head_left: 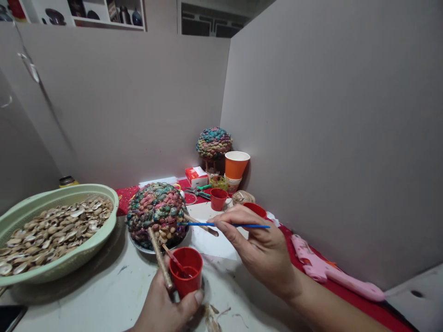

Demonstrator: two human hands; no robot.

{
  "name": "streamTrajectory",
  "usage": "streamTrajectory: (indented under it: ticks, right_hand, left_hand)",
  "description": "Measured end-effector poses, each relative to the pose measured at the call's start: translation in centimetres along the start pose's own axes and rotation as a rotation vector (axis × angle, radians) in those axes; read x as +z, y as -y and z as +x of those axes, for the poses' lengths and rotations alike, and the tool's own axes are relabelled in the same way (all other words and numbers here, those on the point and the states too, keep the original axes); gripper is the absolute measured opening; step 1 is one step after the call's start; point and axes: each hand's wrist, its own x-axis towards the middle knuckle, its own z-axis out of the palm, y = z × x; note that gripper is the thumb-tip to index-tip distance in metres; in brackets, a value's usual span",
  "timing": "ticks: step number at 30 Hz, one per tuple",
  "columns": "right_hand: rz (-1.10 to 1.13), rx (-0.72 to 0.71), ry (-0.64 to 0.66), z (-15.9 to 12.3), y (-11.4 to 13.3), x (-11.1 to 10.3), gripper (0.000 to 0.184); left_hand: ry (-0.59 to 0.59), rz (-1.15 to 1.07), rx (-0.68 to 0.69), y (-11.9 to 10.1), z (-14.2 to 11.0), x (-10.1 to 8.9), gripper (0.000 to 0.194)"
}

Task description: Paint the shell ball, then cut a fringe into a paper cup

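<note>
My left hand [166,299] is closed around a small red cup [189,287] with dark liquid and a brown stirring stick [173,258] in it. Between thumb and fingers, my right hand [266,253] pinches a blue paintbrush [254,226]. The brush tip touches or hovers just at a rounded craft piece [155,207], covered in shell-like lumps painted green, pink and purple; some lumps near the tip are plain tan. This piece rests tilted in a metal bowl [143,250]. Two wooden sticks protrude from it; the nearer stick [158,256] runs down beside my left hand and the cup.
A green basket [112,221] of empty shells stands at left. Behind are a second painted piece [214,143], orange paper cups [237,166], a red cup [219,200] and twine [243,198]. A pink glue gun [332,272] lies right, beside a grey partition [339,138].
</note>
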Motion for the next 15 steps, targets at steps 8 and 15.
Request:
streamTrajectory:
  ticks: [8,15]
  right_hand:
    - [0.178,0.035,-0.083,-0.5,-0.1,1.4,0.011]
    - [0.196,0.105,-0.117,-0.2,-0.5,2.5,0.011]
  left_hand:
    - [0.032,-0.025,-0.009,-0.6,-0.3,0.5,0.057]
    - [0.060,-0.031,-0.035,-0.5,-0.3,0.4,0.059]
